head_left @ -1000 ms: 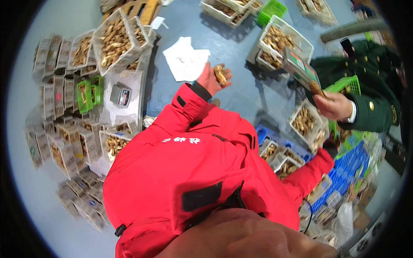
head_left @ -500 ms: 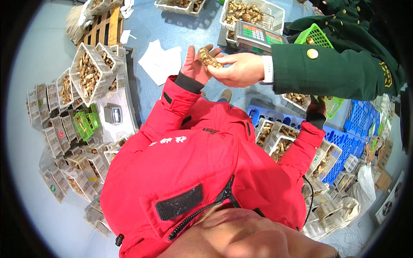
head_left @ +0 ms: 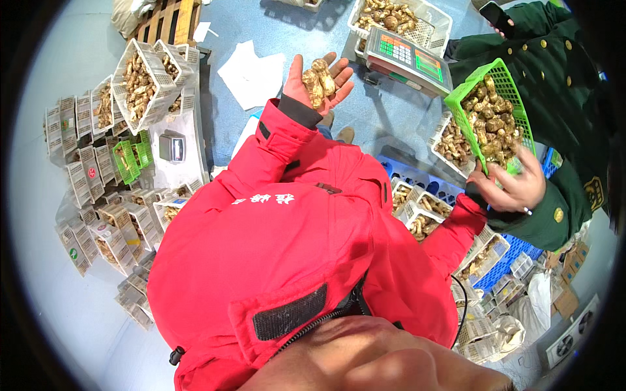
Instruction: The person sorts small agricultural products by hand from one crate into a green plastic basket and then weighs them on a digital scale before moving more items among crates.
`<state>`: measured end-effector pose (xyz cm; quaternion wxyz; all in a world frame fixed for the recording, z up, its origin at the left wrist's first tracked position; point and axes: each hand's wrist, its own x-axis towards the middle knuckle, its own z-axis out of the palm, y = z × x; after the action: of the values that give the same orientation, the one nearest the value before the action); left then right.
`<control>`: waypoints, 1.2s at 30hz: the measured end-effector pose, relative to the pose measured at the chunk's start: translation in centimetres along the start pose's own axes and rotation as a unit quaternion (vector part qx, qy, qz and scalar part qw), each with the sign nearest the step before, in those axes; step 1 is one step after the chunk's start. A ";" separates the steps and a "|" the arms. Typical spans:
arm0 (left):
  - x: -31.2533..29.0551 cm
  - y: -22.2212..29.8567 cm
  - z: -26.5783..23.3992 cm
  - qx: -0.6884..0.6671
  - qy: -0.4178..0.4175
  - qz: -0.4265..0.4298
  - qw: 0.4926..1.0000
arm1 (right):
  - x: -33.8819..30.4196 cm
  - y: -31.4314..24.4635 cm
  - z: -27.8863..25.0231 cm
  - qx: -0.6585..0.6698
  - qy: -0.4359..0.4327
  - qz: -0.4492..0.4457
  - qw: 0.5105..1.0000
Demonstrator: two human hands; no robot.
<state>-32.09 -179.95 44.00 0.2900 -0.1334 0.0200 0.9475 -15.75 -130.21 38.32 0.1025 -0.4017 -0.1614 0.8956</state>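
My left hand [head_left: 297, 85] is raised palm-up over the blue floor, holding two brown mushrooms [head_left: 318, 81] on the palm and fingers. My red right sleeve [head_left: 456, 228] reaches down toward white baskets of mushrooms [head_left: 420, 215], and the hand itself is hidden. To the right, a co-worker in a green coat holds a tilted green basket [head_left: 458, 104] full of mushrooms with one hand [head_left: 512, 186].
A weighing scale [head_left: 407, 58] rests on a white basket of mushrooms at the top. Several white baskets [head_left: 140, 78], stacked small trays [head_left: 85, 189] and a small scale [head_left: 171, 146] stand on the left. Blue crates [head_left: 417, 176] lie to the right, white paper [head_left: 251, 72] on the floor.
The co-worker's hand has drawn back from my left hand and now holds the green basket at the right. My left hand stays raised with the mushrooms.
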 end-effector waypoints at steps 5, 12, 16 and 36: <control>0.8 -0.5 0.7 -0.027 -0.014 0.006 1.000 | -1.2 1.4 -1.4 -0.102 0.096 -0.188 0.972; 0.9 -0.1 -0.2 -0.076 -0.002 0.019 0.997 | -0.6 -0.1 0.7 0.026 0.126 -0.075 0.989; 0.6 -0.1 0.8 -0.066 0.002 0.014 0.998 | 1.6 -1.6 0.4 -0.086 0.103 -0.162 0.978; 4.9 -2.9 2.4 0.035 -0.074 -0.248 0.965 | -8.5 28.7 22.5 -0.384 -0.244 -0.240 0.858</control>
<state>-35.02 -174.59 45.13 0.5214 -0.0532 -0.0024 0.8517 -28.62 -164.11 47.58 0.1096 -0.1267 -0.6038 0.7794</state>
